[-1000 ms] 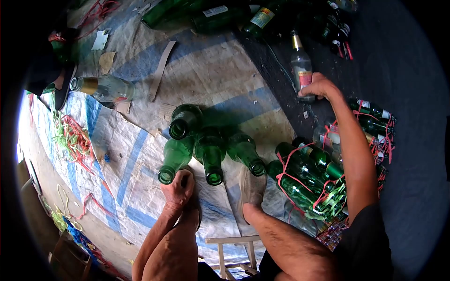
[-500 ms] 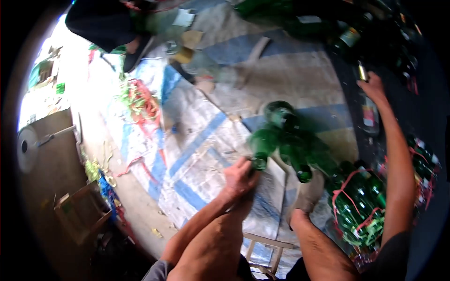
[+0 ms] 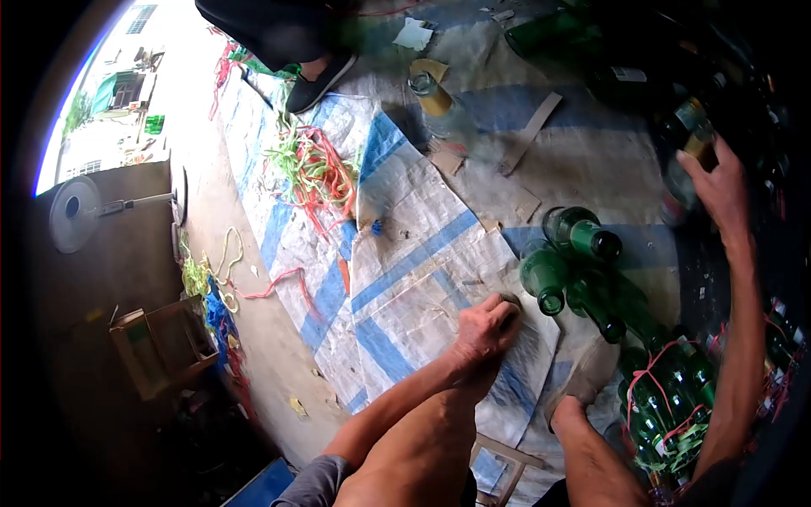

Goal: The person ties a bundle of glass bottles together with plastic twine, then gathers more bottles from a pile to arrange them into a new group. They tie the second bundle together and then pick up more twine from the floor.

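Note:
At the right my right hand grips a clear bottle by its gold-coloured neck, above the dark area. My left hand rests by my left knee, its fingers curled; what they hold, if anything, is hidden. Just right of it, several green bottles lie together on the striped sheet, their ends toward me. A bundle of green bottles tied with pink string stands beside my right foot. Another clear bottle with a gold neck lies farther up the sheet.
Another person's shoe is at the top left. Tangled pink and green string lies below it. A fan and an open cardboard box are at the left. More dark green bottles lie at the top right.
The view has shifted, so the scene sits farther right and is sharper. My right hand still holds the bottle, now closer to the other bottles at the upper right.

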The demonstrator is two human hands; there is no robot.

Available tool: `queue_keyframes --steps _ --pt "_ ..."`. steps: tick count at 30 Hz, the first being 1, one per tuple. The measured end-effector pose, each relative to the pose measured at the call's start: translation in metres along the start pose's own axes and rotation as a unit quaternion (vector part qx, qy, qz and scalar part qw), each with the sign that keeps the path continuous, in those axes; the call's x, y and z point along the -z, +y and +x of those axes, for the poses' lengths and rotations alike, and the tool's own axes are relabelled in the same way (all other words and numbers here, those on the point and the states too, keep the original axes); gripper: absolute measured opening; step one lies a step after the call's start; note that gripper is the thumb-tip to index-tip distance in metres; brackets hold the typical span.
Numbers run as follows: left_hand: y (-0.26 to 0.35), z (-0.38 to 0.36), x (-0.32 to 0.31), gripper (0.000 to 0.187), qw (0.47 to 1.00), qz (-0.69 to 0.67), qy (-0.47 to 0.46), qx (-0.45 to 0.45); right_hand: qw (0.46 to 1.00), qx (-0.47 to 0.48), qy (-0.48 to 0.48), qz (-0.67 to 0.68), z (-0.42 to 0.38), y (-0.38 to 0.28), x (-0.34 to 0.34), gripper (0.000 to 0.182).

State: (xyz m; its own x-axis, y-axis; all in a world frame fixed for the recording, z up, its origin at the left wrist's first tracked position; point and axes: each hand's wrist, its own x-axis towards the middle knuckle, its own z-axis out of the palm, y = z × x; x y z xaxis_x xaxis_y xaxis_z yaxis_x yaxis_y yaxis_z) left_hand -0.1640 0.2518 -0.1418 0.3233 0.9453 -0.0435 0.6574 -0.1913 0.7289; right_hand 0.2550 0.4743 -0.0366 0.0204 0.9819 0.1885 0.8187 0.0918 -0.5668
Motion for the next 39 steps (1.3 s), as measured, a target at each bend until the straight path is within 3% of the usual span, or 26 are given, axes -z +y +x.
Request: queue_keyframes --steps 5,9,11,15,20,26,30,34,39 --pt "-0.002 -0.002 -0.006 0.018 1.000 -0.007 0.008 -0.004 0.993 0.055 0.000 0.100 0.034 -0.053 -0.027 0.034" --pt "-0.002 0.000 -0.004 0.020 1.000 -0.016 0.008 -0.002 0.970 0.220 0.052 0.093 0.072 -0.085 -0.066 0.040" --pt "0.000 0.000 -0.004 0.018 1.000 -0.013 0.011 0.003 0.969 0.205 0.004 0.137 0.082 -0.104 -0.081 0.040" --pt "-0.001 0.001 -0.002 0.019 1.000 -0.011 0.002 0.005 0.970 0.208 0.015 0.122 0.097 -0.132 -0.120 0.048" --pt "0.001 0.003 0.001 0.019 1.000 -0.019 -0.010 0.016 0.958 0.176 -0.053 0.221 0.110 -0.153 -0.154 0.039" --pt "0.001 0.004 -0.005 0.018 1.000 -0.016 0.012 0.007 0.957 0.204 0.024 0.203 0.116 -0.162 -0.185 0.040" --pt "-0.006 0.000 -0.010 0.019 1.000 -0.007 0.014 0.001 0.975 0.173 -0.037 0.135 0.119 -0.170 -0.178 0.046" --pt "-0.008 -0.003 -0.011 0.020 1.000 -0.004 -0.007 0.012 0.976 0.128 -0.066 0.165 0.114 -0.166 -0.178 0.059" --pt "-0.011 -0.005 -0.014 0.020 1.000 0.008 -0.019 0.016 0.974 0.137 -0.059 0.171 0.110 -0.149 -0.182 0.060"
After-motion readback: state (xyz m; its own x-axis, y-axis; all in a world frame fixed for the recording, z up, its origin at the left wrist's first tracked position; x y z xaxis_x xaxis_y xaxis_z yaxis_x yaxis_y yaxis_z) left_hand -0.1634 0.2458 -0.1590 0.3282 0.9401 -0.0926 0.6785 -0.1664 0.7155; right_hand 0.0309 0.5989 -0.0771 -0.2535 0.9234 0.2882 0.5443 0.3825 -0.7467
